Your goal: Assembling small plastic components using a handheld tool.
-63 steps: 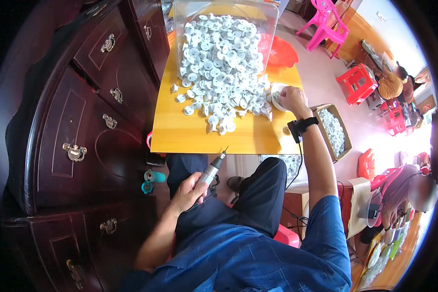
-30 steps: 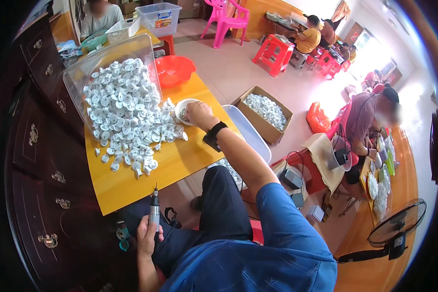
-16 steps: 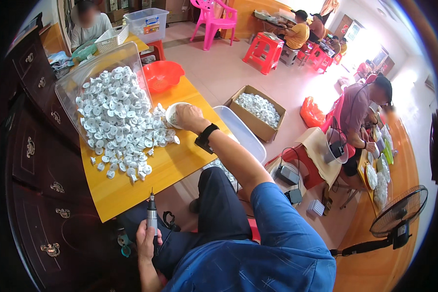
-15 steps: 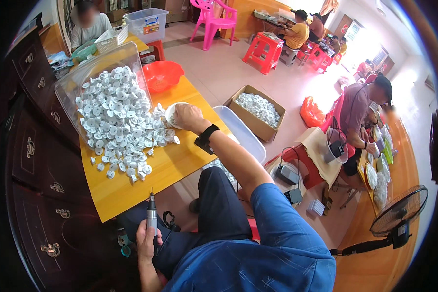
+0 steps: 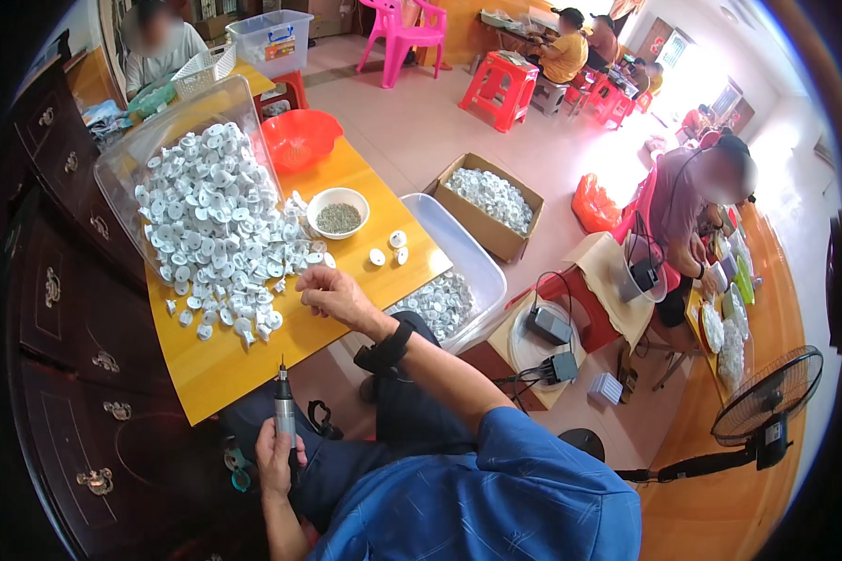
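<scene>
My left hand (image 5: 279, 456) is wrapped round a silver-and-black electric screwdriver (image 5: 284, 411), its thin bit pointing up by the table's near edge. Above the wooden table (image 5: 225, 374), my right hand (image 5: 335, 294) has its fingers curled together; what they hold, if anything, is too small to make out. A white bowl (image 5: 338, 213) with a heap of tiny metal pieces, apparently screws, stands beyond that hand. To its left, many white plastic parts with round discs (image 5: 210, 210) spill from a tilted clear bin (image 5: 117, 173). A few white parts (image 5: 377, 256) lie apart, right of the bowl.
A red basin (image 5: 299, 140) stands at the table's far side. Beside the table are a translucent tub (image 5: 491, 271) and a cardboard box (image 5: 496, 245), both holding white parts. Dark drawers (image 5: 94, 411) line the left. Co-workers sit around; a black fan (image 5: 767, 411) stands at right.
My right hand has left the white bowl and moved toward me over the table, uncovering the bowl's contents and the few parts beside it. The left hand still holds the screwdriver.
</scene>
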Motion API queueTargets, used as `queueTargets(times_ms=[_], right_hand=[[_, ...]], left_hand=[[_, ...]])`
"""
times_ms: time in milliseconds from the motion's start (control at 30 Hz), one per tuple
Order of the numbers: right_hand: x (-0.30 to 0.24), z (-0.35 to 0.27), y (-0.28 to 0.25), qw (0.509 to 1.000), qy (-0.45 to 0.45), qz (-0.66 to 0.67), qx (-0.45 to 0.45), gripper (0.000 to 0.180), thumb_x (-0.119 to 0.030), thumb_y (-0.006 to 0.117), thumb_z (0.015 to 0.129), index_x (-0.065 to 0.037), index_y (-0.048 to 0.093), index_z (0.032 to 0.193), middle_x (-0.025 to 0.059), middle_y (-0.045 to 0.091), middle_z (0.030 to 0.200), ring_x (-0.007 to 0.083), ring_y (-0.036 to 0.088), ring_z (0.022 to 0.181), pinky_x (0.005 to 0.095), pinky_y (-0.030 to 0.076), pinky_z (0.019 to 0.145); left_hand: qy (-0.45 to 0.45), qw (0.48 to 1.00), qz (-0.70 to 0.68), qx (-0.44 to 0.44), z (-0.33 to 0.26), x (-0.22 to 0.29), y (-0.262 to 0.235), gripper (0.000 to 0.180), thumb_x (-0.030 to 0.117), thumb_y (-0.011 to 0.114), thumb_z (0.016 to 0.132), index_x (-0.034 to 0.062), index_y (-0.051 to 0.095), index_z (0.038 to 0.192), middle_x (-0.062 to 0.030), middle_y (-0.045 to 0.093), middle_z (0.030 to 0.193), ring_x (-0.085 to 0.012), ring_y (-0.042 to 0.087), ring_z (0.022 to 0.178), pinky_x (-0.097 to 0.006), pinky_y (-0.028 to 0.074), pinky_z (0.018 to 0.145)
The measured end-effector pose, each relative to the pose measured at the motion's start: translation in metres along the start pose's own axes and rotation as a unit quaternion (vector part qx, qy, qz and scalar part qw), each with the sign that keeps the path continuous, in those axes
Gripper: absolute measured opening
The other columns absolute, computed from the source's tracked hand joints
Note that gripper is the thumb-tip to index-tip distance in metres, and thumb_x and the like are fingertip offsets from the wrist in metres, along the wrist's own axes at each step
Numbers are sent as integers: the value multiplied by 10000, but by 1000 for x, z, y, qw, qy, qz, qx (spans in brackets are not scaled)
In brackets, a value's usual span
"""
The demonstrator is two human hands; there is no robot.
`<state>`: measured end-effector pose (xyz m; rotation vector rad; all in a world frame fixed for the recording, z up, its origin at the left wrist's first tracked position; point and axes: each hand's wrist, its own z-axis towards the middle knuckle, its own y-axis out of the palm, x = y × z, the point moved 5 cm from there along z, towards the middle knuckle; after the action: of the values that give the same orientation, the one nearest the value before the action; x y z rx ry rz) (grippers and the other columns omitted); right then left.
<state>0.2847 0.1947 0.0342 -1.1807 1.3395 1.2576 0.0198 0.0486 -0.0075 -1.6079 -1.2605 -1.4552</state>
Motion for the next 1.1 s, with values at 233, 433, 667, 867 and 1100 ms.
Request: queueTargets(times_ms=[233, 433, 667, 867, 1100], right_hand=[[17, -20, 18, 997, 7, -64, -32, 65, -75, 660, 887, -17, 678, 908, 9, 657, 747, 74, 611, 603, 229, 509, 555], [26, -26, 32, 997, 55, -1, -61, 45, -58, 677, 893, -15, 679, 906, 7, 661, 789, 80, 624, 662, 226, 520, 588], [35, -30, 55, 990, 48, 10, -135, 79, -65, 688, 915, -34, 677, 987, 13, 676, 872, 87, 628, 792, 243, 534, 720], [34, -43, 61, 978, 89, 65, -177, 85, -63, 681, 916, -45, 682, 998, 12, 684, 880, 89, 622, 793, 243, 510, 730], [29, -43, 63, 974, 103, 77, -185, 125, -23, 670, 900, -35, 686, 1023, 5, 691, 923, 86, 627, 815, 238, 509, 745]], left_hand=[[5, 1000, 11, 3, -2, 6, 4, 445, 414, 585, 983, 7, 520, 1150, -49, 572, 742, -115, 543, 567, -240, 447, 521], [-1, 1000, -4, 8, -6, 7, 3, 408, 368, 588, 985, 4, 523, 1158, -52, 577, 757, -114, 543, 574, -241, 448, 529], [8, 999, -46, -5, -9, 10, 2, 364, 247, 598, 983, -10, 504, 1224, -52, 581, 820, -89, 544, 638, -229, 460, 591], [-2, 999, -25, -23, -5, 6, 1, 437, 326, 613, 975, -11, 501, 1231, -50, 575, 831, -94, 542, 663, -238, 462, 615], [9, 999, -1, -35, -8, 9, 0, 430, 342, 605, 986, -7, 509, 1218, -33, 567, 814, -83, 537, 655, -233, 455, 609]])
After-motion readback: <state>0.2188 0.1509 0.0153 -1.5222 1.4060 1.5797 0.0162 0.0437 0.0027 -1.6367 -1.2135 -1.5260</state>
